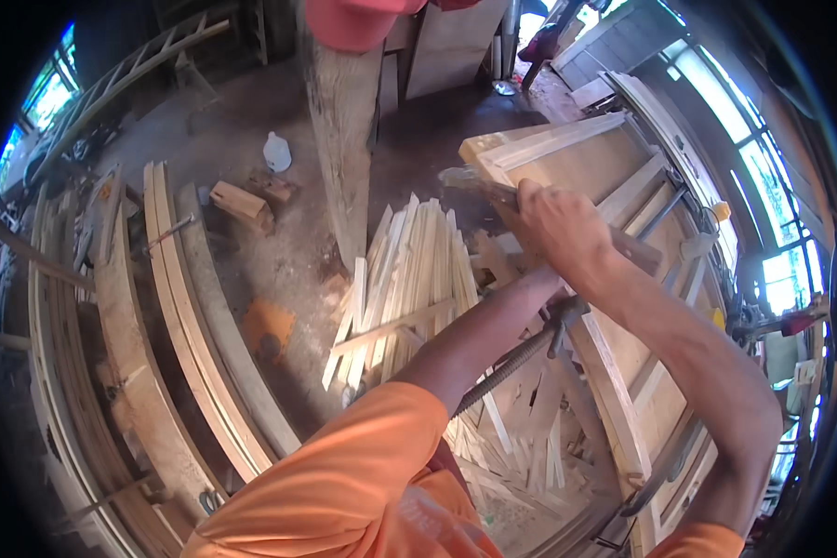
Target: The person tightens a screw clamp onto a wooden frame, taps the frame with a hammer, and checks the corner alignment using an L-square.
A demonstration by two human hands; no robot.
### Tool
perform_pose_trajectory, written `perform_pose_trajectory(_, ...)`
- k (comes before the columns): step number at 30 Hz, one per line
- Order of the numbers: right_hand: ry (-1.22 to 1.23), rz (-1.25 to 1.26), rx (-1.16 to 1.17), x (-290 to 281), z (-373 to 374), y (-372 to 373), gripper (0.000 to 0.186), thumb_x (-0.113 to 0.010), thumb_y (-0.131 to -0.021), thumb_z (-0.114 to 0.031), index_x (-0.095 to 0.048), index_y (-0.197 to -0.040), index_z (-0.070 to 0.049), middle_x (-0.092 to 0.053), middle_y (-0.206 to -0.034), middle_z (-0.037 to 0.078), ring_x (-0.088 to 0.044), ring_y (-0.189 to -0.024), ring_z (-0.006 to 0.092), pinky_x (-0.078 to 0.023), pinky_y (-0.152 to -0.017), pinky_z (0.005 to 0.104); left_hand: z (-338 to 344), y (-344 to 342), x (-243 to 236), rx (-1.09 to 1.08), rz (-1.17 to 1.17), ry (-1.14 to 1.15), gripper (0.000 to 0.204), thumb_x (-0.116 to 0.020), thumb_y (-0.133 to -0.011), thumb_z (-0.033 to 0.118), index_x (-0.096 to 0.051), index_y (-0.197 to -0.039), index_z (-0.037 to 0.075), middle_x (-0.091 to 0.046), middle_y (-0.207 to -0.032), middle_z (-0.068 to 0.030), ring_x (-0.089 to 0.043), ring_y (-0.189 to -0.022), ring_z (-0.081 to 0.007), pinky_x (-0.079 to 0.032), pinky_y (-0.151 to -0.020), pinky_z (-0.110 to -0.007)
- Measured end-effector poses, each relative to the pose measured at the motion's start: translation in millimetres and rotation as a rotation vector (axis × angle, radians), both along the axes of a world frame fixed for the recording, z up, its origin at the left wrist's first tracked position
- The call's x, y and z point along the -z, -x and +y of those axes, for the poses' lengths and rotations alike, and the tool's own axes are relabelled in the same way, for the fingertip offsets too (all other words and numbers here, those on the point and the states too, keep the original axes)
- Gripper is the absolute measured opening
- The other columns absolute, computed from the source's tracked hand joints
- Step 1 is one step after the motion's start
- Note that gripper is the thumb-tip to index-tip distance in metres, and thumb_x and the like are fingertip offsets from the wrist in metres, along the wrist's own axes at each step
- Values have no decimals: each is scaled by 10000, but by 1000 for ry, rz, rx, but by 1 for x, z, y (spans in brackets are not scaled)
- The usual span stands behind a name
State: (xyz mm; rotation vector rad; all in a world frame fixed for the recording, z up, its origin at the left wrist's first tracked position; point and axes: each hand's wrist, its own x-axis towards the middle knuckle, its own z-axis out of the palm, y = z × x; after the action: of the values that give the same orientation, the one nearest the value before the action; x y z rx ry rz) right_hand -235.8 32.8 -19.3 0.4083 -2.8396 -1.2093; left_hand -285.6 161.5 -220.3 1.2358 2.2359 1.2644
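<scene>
Where the floor stretches left of the pile of thin strips, long boards lie side by side, the farthest things on that side being more timber and a ladder. Nearer the pile, still to its left, are a squared wooden block, a flat orange piece and, farther beyond, a white jug. A rough wooden post stands just behind the pile's left part.

Across the pile's near right edge reaches the left forearm, out of an orange sleeve; the left hand is lost behind the right wrist, so I cannot tell how its fingers are set. A threaded rod slants below that forearm, right of the pile.

Up and right of the pile, the right hand has its fingers curled together around a dark wooden bar, which slants in front of a framed wooden panel. Farthest right of the pile, bright windows line the wall.
</scene>
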Motion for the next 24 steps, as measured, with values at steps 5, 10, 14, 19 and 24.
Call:
perform_pose_trajectory(5, 527, 183, 68, -72, 52, -65, 357, -556, -1085, -376, -550, -1047, -21, -706, -752, 230, -727, -714, 449, -587, -624, 518, -2, 30, -7, -33, 43, 44, 680, -647, -878, 186, -454, -1478, -68, -588, -1380, -342, -606, -1284, -461, -514, -1085, -481)
perform_pose_trajectory(10, 617, 343, 293, -118, 103, -157, 412, -550, -1091, -416, -543, -1038, -8, -657, -696, 234, -673, -678, 475, -536, -617, 533, 3, 14, -41, -65, 106, 104, 607, -656, -862, 196, -468, -1382, -54, -617, -1366, -328, -620, -1284, -450, -517, -1085, -472)
perform_pose_trajectory(14, 638, 407, 314, -121, 108, -189, 426, -556, -1092, -423, -557, -1030, -1, -635, -689, 237, -639, -657, 478, -510, -626, 540, -3, 22, -37, -93, 18, 162, 780, -818, -786, 276, -469, -1404, -48, -692, -1289, -267, -674, -1227, -401, -532, -1063, -456)
perform_pose_trajectory(19, 652, 398, 328, -115, 111, -203, 438, -561, -1084, -442, -588, -1057, -5, -616, -665, 229, -646, -661, 459, -514, -634, 530, 5, 33, -33, -68, -129, 247, 588, -933, -740, 275, -695, -1110, -116, -766, -998, -205, -758, -873, -314, -593, -817, -397)
perform_pose_trajectory(24, 627, 345, 339, -119, 104, -193, 445, -573, -1070, -459, -606, -1054, -15, -616, -670, 210, -654, -687, 438, -516, -661, 520, 0, 58, -20, 14, -388, 122, 505, -935, -755, 270, -720, -977, -130, -739, -883, -159, -714, -734, -273, -586, -721, -407)
